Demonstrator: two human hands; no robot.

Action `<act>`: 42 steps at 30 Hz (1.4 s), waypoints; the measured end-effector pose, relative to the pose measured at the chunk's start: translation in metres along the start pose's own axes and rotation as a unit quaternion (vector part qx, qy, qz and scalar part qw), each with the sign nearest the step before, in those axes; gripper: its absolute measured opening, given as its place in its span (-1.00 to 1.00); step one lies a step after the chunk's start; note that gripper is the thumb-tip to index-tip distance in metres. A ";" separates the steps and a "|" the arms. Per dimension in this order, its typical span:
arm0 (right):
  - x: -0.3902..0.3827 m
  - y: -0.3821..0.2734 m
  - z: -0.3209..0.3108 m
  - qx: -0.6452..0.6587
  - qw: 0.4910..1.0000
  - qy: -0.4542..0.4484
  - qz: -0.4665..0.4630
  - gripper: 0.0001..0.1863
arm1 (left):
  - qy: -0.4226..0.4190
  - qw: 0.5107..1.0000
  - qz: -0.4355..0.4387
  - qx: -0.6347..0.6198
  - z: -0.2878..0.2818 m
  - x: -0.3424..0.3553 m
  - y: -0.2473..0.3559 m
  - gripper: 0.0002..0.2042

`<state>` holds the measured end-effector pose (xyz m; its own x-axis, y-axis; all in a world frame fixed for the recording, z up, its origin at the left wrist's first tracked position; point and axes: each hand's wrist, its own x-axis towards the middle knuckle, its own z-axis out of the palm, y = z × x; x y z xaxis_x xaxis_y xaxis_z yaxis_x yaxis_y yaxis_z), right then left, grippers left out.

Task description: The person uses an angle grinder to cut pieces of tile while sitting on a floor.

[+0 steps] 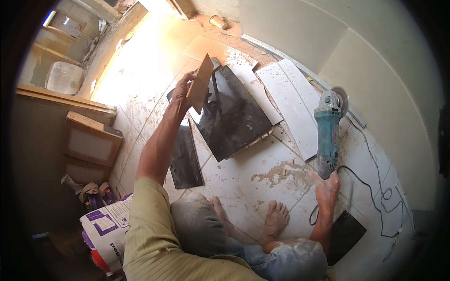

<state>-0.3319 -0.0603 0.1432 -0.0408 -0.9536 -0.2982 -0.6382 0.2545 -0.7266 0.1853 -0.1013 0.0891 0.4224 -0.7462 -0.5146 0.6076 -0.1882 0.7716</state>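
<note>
My left hand (180, 93) is stretched out ahead and holds a small brown tile piece (200, 83) up on its edge, above a stack of dark tiles (234, 117). My right hand (327, 187) rests on the floor at the rear end of a blue angle grinder (327, 133), fingers touching its handle. The grinder lies on the floor with its disc (341, 99) pointing away from me. Its black cable (370, 187) loops off to the right. My bare feet (276, 218) show at the bottom middle.
White tiles (293, 100) lie beside the dark stack, and a dark tile strip (185, 157) lies under my left arm. Another dark tile (344, 234) sits by my right forearm. Cardboard boxes (89, 140) and a printed sack (108, 229) stand at the left. A tiled wall (375, 51) rises at the right.
</note>
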 end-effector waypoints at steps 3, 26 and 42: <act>0.001 0.031 0.015 -0.033 0.998 -0.030 0.042 -0.49 | -0.049 0.994 0.068 -0.073 -0.061 -0.006 -0.003 -0.35; -0.022 -0.008 0.005 -0.050 0.999 -0.017 -0.009 -0.68 | 0.266 0.902 0.247 0.231 -0.179 0.042 0.006 -0.31; -0.053 0.010 -0.010 -0.018 0.997 0.016 0.070 -0.75 | 0.303 0.672 0.288 0.611 -0.175 0.049 -0.032 -0.27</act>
<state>-0.3440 -0.0091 0.1582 -0.1568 -0.9137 -0.3749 -0.6520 0.3809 -0.6556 0.3042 -0.0200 -0.0263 0.7725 -0.5920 0.2296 -0.6239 -0.6405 0.4477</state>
